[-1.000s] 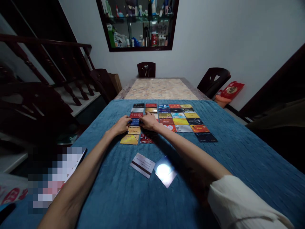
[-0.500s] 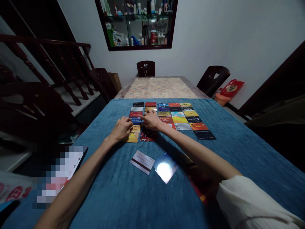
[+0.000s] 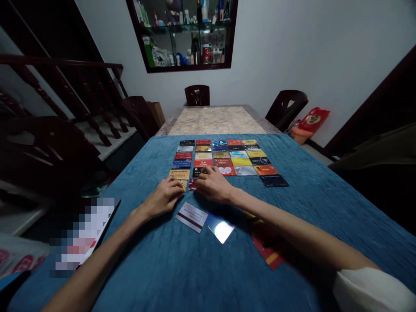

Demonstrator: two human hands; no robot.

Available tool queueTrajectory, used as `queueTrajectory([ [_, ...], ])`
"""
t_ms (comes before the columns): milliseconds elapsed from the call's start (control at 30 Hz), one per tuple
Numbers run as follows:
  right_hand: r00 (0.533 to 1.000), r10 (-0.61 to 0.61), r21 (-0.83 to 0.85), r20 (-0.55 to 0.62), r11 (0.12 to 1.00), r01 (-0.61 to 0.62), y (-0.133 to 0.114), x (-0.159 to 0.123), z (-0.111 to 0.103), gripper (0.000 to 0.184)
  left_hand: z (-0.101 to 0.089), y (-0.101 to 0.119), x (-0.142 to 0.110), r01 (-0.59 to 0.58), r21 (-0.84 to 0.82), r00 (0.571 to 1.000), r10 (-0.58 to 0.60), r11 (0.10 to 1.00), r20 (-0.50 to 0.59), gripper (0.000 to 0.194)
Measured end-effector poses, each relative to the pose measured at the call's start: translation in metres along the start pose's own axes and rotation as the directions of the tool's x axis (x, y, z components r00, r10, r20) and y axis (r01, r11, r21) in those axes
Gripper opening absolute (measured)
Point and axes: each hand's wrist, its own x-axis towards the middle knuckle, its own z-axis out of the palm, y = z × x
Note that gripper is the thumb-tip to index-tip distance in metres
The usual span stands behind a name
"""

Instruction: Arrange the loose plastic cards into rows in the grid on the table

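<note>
Bank-type cards lie in rows on a blue cloth (image 3: 156, 255). My left hand (image 3: 166, 194) is curled, its fingertips on a yellow card (image 3: 183, 184) at the near end of the leftmost column. Beside it my right hand (image 3: 214, 184), also curled, has its fingertips on a dark red card (image 3: 191, 185), which it partly covers. Just beyond those fingers is a black card (image 3: 196, 172). Nearer me lie a white card with a dark stripe (image 3: 191, 217) and a blue card (image 3: 220, 227) with bright glare. Below my right forearm is a red card (image 3: 268, 249), partly hidden.
A single dark card (image 3: 274, 180) ends the rightmost column. At the left edge of the table is a flat, blurred-out item (image 3: 87, 234), with a plastic bag (image 3: 22, 255) nearby. Chairs (image 3: 197, 95) stand around the table's far part (image 3: 217, 119).
Both hands have moved toward me, down the two left columns to their nearest cards. More cards behind them now show. The view has shifted slightly.
</note>
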Motion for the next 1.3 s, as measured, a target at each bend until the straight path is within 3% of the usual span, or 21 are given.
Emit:
queueTrajectory([
  [167,0.997,-0.079,0.042,0.009,0.996,0.079,-0.02,-0.026,-0.001,0.027,-0.002,0.014,-0.013,0.007,-0.079,0.999,-0.003,0.997,0.053,0.018],
  [333,0.99,-0.122,0.078,0.064,0.99,0.117,-0.039,-0.044,-0.007,0.035,-0.006,0.022,-0.019,0.02,-0.133,0.986,0.003,0.991,0.164,0.016],
  [567,0.983,-0.142,0.063,0.115,0.989,0.136,-0.049,-0.056,-0.008,0.05,-0.01,0.025,-0.023,0.039,-0.133,0.967,-0.004,0.99,0.254,0.037],
  [1000,0.983,-0.161,0.051,0.088,0.986,0.157,-0.051,-0.058,-0.005,0.043,-0.009,0.028,-0.022,0.047,-0.166,0.963,0.0,0.985,0.271,0.034],
  [1300,0.988,-0.142,0.126,0.062,0.983,0.134,-0.042,-0.056,-0.011,0.032,-0.01,0.021,-0.02,-0.007,-0.248,0.983,0.052,0.969,0.174,0.019],
])
